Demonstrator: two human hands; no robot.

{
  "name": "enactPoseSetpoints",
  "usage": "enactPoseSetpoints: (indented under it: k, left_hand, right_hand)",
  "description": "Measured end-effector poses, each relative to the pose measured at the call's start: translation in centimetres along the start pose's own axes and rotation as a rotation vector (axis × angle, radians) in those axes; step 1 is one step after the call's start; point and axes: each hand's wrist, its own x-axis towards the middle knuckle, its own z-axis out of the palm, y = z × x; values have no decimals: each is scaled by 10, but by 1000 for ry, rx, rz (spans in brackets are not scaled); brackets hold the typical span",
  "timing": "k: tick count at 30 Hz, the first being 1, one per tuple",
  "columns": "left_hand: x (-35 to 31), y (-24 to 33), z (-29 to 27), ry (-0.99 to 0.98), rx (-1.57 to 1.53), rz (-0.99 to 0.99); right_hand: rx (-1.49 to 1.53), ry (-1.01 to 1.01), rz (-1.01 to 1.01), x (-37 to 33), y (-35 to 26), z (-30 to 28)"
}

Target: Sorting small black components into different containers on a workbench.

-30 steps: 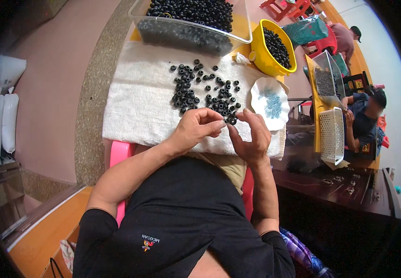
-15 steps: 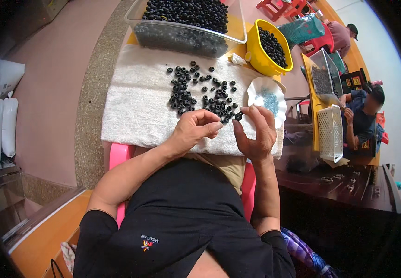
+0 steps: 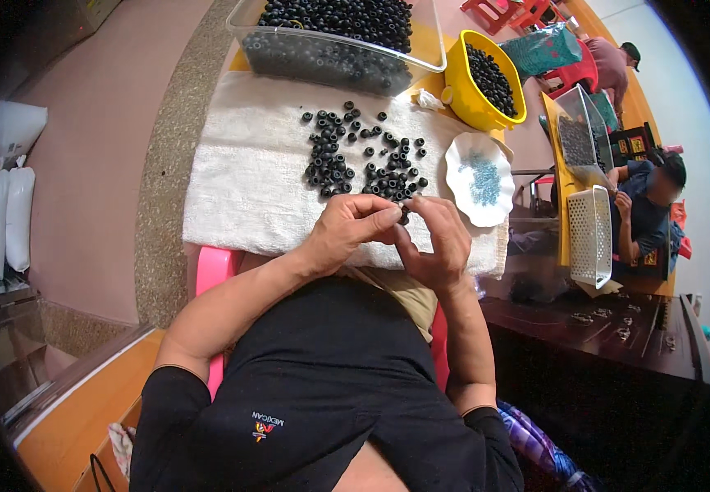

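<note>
Over the near edge of a white towel (image 3: pixel 232 189), my two hands meet at the fingertips. A small black ring-like piece (image 3: pixel 404 216) is in the pinch of my right hand (image 3: pixel 438 244), partly covered by the fingers. My left hand (image 3: pixel 347 230) is closed, thumb against index finger, right beside that piece; what its tips hold is too small to make out. Just beyond the fingers lie loose black ring-like pieces (image 3: pixel 330 156), with round holes, in two rough clusters. To the right, a white scalloped dish (image 3: pixel 463 205) carries tiny pale blue bits (image 3: pixel 483 179).
A clear plastic bin (image 3: pixel 338 61) full of black pieces stands at the back, with a yellow tub (image 3: pixel 461 90) of similar pieces beside it. Crumpled white tissue (image 3: pixel 429 100) lies between them. Further right, another person (image 3: pixel 642 197) sits by a white basket (image 3: pixel 589 238).
My right hand has moved left with the black ring-like piece, closing the gap to my left hand. My left hand has stayed nearly in place, still pinched.
</note>
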Motion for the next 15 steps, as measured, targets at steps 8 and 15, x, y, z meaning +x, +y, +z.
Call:
enactPoseSetpoints:
  k: [8, 15]
  left_hand:
    - [0, -1, -2, -21, -2, -9]
    - [-1, -3, -3, -9, 47, -15]
  right_hand:
    - [-10, -46, 1, -2, -2, 2]
    - [0, -118, -19, -5, 0, 2]
